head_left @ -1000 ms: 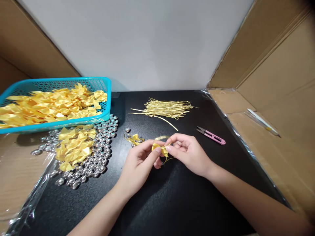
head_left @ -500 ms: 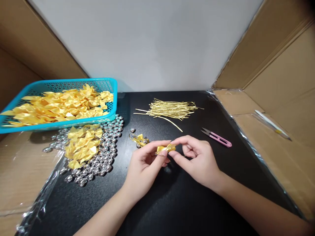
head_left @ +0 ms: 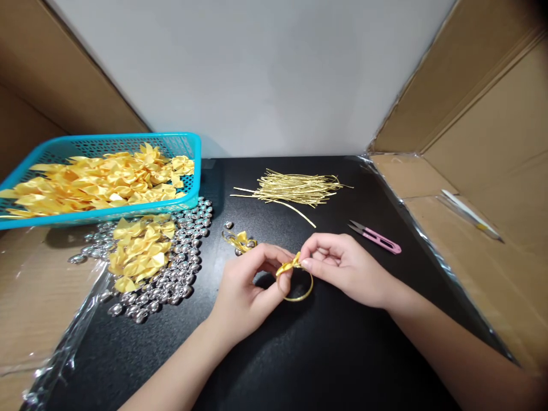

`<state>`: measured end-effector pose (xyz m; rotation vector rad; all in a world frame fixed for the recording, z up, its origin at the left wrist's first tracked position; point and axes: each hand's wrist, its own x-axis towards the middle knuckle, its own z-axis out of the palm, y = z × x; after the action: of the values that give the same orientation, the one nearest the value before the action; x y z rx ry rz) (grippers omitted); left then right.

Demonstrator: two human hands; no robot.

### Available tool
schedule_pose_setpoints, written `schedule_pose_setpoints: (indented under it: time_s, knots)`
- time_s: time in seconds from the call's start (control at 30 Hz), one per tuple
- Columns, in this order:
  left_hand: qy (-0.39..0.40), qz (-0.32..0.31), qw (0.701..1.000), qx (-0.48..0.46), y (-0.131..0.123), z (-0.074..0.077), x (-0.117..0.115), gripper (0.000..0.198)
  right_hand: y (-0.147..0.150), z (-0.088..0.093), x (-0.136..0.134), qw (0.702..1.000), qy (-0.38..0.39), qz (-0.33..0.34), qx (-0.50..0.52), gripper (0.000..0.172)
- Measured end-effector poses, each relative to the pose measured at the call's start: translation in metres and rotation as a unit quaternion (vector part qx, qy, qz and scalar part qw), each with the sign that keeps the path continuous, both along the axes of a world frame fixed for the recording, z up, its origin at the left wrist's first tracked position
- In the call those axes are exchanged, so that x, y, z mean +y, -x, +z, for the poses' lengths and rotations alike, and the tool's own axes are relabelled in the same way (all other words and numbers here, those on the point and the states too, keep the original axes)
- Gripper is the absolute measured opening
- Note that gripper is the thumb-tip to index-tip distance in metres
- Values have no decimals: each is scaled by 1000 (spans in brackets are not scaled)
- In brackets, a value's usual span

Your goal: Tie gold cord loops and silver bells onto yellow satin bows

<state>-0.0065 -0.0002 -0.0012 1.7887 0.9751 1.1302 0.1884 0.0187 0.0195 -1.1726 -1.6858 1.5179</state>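
Over the black tabletop, my left hand (head_left: pixel 246 288) is closed in a pinch on a small yellow ribbon bow (head_left: pixel 287 266). A thin gold cord (head_left: pixel 302 297) hangs from the bow in a round loop. At the bow's right side, my right hand (head_left: pixel 351 271) is closed, thumb and forefinger pinching the gold cord near the bow; the exact grip is partly hidden. Just behind my left hand lies a yellow bow with gold cord and silver bells (head_left: pixel 240 242). One loose silver bell (head_left: pixel 228 225) is close to it.
A turquoise basket (head_left: pixel 199 171) of yellow bows stands at the left. In front are silver bells (head_left: pixel 184 274) and a pile of yellow bows (head_left: pixel 141 251). Cut gold cords (head_left: pixel 295 187) lie at the back, pink thread snips (head_left: pixel 381 240) to the right, white tweezers (head_left: pixel 471 214) on cardboard.
The bow has turned from lying level to tilted, and the gold cord now shows as a loop below it. My right fingers have drawn together at its right side.
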Motion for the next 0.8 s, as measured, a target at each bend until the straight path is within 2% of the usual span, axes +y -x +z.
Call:
schedule_pose_setpoints:
  time_s: [0.1, 0.23, 0.3, 0.37, 0.43, 0.5, 0.67, 0.8]
  knots:
    - [-60, -17, 997, 43, 3, 0, 3, 10, -5, 5, 3, 999, 29, 30, -1, 18]
    - [-60, -34, 996, 51, 4, -1, 3, 11, -8, 11, 4, 998, 38, 56, -7, 16]
    - [-16, -35, 999, 24, 2, -1, 2, 8, -7, 13, 2, 997, 40, 63, 3, 16]
    - [71, -21, 996, -48, -1, -2, 1, 8, -5, 13, 0, 997, 38, 65, 15, 16]
    - [174, -3, 973, -149, -5, -3, 1, 13, -1, 12, -2, 998, 26, 59, 12, 17]
    - [255, 8, 938, -237, -9, -6, 2, 19, 2, 11, -5, 999, 7, 49, 1, 17]
    - [334, 8, 891, -308, -14, -12, 0, 21, 8, 7, -11, 998, -35, 49, 4, 12]
    - [342, 11, 885, -316, -13, -15, 0, 19, 9, 5, -12, 997, -50, 21, 47, 13]
